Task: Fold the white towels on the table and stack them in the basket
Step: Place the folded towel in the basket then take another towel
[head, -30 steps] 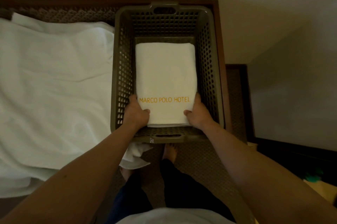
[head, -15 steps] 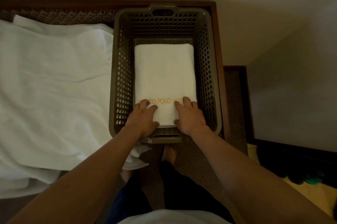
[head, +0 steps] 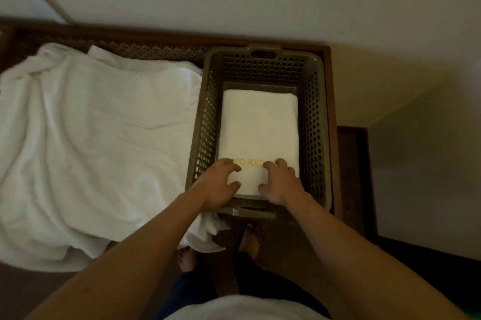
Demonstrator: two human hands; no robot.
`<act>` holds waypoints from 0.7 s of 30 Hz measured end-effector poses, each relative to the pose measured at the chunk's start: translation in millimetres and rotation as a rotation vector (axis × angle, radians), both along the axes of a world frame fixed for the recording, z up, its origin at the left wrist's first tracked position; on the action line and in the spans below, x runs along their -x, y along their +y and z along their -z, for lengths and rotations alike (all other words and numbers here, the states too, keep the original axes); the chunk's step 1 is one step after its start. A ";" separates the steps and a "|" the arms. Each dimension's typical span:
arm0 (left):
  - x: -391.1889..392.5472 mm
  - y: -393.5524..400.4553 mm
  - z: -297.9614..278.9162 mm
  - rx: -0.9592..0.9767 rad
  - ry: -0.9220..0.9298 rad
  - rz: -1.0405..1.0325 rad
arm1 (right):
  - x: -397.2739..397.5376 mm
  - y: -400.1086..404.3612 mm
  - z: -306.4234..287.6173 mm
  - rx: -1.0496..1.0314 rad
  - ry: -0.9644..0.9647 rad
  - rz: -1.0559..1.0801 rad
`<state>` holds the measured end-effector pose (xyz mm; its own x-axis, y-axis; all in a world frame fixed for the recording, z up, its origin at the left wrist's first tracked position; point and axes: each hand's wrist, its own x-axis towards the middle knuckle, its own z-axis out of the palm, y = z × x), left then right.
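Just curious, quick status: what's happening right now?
Left hand and right hand open, over folded towel in basket. Loose towels beside it. Nothing blocking.

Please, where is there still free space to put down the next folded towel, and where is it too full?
Free: the top of the folded towel in the basket, beyond the left hand and right hand. Also the basket floor strip behind it. Crowded: the table left of the basket, under the unfolded towels.

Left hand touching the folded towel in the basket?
Touching. Head view: left hand rests its fingertips on the near end of the folded towel inside the basket.
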<state>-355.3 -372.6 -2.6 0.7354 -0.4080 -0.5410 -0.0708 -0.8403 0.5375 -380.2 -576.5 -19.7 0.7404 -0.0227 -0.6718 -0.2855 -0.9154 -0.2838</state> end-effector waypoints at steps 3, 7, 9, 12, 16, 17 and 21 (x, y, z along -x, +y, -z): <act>5.0 32.5 -31.8 0.097 -0.130 -0.128 | -9.9 21.3 -22.4 -0.122 -0.105 0.041; 3.7 87.9 -55.5 0.121 -0.220 -0.320 | -34.4 69.8 -50.3 -0.289 -0.219 0.005; 1.7 116.7 -57.6 0.104 -0.242 -0.404 | -48.7 101.8 -61.3 -0.338 -0.279 -0.032; -3.5 154.5 -54.8 0.100 -0.255 -0.489 | -66.1 148.5 -69.2 -0.386 -0.324 -0.130; -19.6 199.6 -41.0 0.122 -0.228 -0.530 | -87.4 202.4 -60.6 -0.411 -0.328 -0.206; -28.2 211.8 -36.2 0.127 -0.212 -0.521 | -93.5 215.7 -56.2 -0.405 -0.321 -0.207; -89.1 263.9 -15.4 0.121 -0.181 -0.398 | -127.2 267.4 -32.4 -0.332 -0.272 -0.156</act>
<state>-266.2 -108.7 12.8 0.9263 -0.1268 -0.3549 0.1428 -0.7534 0.6419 -253.0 -309.1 12.7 0.8685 0.2868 -0.4043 -0.0257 -0.7884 -0.6146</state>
